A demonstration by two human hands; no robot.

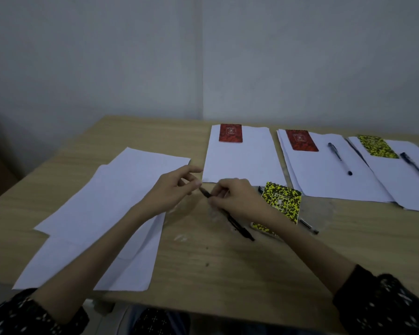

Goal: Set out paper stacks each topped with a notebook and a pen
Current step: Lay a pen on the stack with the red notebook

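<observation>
Black pen [230, 217], slim and glossy, pinched in the right hand [237, 199]; left hand [172, 189] pinches its tip over the woodgrain tabletop [203, 262], beside flat white paper sheets [107, 213].

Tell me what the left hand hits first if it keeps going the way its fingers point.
The left hand points right and slightly away, so its index finger would probably meet the near-left corner of the paper stack under the red notebook. Depth is uncertain.
</observation>
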